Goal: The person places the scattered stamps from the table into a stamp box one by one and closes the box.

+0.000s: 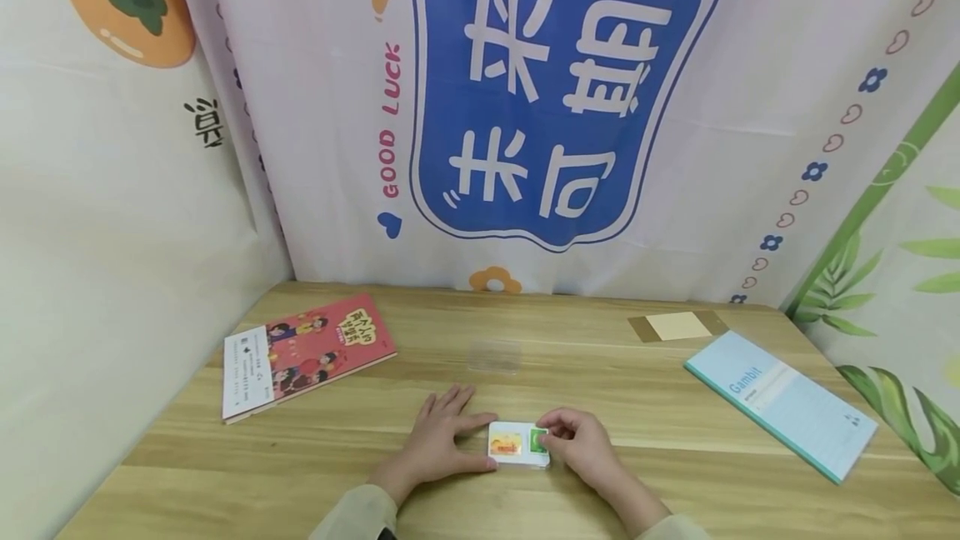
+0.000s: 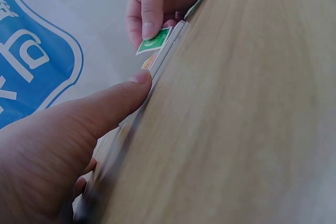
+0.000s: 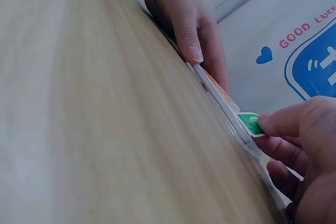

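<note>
A flat white rectangular case (image 1: 525, 450) lies on the table before me, an orange-and-yellow sticker (image 1: 505, 444) on its left part. My left hand (image 1: 435, 447) holds the case at its left end, thumb at the near corner and index finger at the far one. At the right end, my right hand (image 1: 588, 448) pinches a small green sticker (image 1: 537, 440) with a white border between thumb and index finger. In the left wrist view the green sticker (image 2: 155, 41) tilts up over the case's top face. The right wrist view shows its inner edge right at the case.
A red picture book (image 1: 322, 357) lies at the left of the wooden table (image 1: 300, 473). To the right are a pale blue book (image 1: 783, 407) marked "Gambit" and a brown-and-cream flat piece (image 1: 678, 326). A clear rectangular sheet (image 1: 495, 357) lies beyond my hands, before a printed curtain (image 1: 337, 148).
</note>
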The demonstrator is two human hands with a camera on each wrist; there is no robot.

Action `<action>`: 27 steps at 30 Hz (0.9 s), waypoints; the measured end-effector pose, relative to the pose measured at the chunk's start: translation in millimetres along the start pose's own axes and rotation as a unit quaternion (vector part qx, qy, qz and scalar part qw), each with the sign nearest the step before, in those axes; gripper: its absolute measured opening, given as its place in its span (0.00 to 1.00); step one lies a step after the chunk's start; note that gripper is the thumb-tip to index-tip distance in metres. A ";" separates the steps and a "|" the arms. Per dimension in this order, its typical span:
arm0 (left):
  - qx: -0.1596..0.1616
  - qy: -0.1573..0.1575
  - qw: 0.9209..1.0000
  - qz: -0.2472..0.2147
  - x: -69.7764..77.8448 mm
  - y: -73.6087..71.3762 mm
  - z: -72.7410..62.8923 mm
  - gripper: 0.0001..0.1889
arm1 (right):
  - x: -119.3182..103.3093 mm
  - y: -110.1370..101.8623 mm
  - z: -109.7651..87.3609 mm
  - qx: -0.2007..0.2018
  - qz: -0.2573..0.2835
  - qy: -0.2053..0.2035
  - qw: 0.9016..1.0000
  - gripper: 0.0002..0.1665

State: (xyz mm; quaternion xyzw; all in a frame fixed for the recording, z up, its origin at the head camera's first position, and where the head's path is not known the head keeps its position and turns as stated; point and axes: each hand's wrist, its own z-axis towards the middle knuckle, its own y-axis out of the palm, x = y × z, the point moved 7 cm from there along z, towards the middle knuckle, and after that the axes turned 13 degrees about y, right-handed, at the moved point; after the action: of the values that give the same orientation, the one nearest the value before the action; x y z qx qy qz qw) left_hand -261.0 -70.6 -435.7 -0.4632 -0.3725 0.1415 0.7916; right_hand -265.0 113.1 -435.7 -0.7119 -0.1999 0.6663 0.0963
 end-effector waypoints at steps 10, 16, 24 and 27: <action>-0.004 -0.009 1.000 0.002 -0.9 0.0 0.3 0.34 | -2.0 3.2 -2.5 0.007 -0.046 -0.028 0.999 0.07; -0.006 -0.013 1.000 0.004 -1.3 -0.2 0.2 0.34 | -1.7 3.6 -1.9 0.031 -0.088 -0.045 0.995 0.06; -0.008 -0.015 1.000 0.004 -3.3 1.1 1.0 0.34 | -1.9 3.2 -1.9 0.045 -0.116 -0.053 0.991 0.06; -0.007 -0.018 1.000 0.001 -4.3 1.5 1.0 0.35 | -3.5 3.3 -2.3 0.052 -0.126 -0.059 0.989 0.06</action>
State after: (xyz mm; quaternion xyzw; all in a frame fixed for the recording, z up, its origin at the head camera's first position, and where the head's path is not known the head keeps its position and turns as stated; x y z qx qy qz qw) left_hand -264.5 -71.6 -438.7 -0.4669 -0.3871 0.1478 0.7812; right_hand -262.3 109.0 -433.6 -0.6343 -0.2583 0.6995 0.2042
